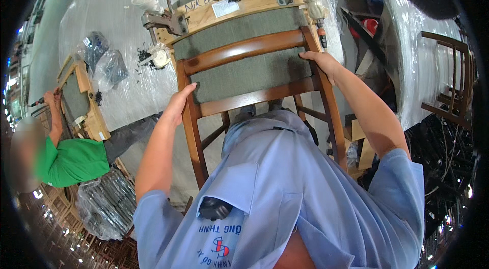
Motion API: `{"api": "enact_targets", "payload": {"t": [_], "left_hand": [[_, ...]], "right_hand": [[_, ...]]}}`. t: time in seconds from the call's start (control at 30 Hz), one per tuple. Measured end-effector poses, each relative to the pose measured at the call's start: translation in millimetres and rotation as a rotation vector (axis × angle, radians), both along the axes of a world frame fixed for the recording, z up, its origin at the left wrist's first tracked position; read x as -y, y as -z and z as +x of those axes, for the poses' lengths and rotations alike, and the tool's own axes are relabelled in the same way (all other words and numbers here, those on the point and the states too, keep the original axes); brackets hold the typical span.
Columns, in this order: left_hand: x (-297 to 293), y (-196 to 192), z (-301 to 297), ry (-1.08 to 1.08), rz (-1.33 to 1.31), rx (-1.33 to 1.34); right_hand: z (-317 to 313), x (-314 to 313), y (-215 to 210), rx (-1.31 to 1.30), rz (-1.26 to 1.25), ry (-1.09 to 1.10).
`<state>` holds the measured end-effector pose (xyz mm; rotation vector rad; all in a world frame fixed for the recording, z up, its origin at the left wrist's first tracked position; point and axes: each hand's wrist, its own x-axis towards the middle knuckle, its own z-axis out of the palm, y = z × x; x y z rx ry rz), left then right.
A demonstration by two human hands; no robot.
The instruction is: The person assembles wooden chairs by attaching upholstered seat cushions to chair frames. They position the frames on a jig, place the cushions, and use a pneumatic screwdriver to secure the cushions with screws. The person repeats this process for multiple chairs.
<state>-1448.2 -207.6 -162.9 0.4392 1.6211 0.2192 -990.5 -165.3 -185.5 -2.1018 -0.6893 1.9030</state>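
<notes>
Head view: beyond the brown chair [244,54], a grey-padded wooden fixture [204,17] with two metal clamps [172,23] stands directly in its way; small black parts [144,56] and plastic bags [111,69] lie to its left, a co-worker [76,159] in green farther left. The chair is between both hands: left hand [178,103] grips its left back post [188,116], right hand [325,65] its right post [328,106], fingers partly hidden.

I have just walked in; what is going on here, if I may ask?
A person in a blue shirt holds a brown wooden chair by its back posts, the left hand on one and the right hand on the other. Beyond the chair's top rail is a grey-padded wooden jig with metal clamps. To the left, a co-worker in green is at a similar jig.
</notes>
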Motion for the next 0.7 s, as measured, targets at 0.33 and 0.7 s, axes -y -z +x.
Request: {"api": "enact_targets", "payload": {"t": [0.33, 0.7], "left_hand": [[-13.7, -1.4, 3.4, -0.208, -0.123, 0.060], [1.1, 41.0, -15.1, -0.332, -0.058, 0.046]], "right_hand": [[-6.5, -6.7, 0.4, 0.265, -0.050, -0.048], [-10.0, -15.8, 5.8, 0.406, -0.032, -0.214]]}}
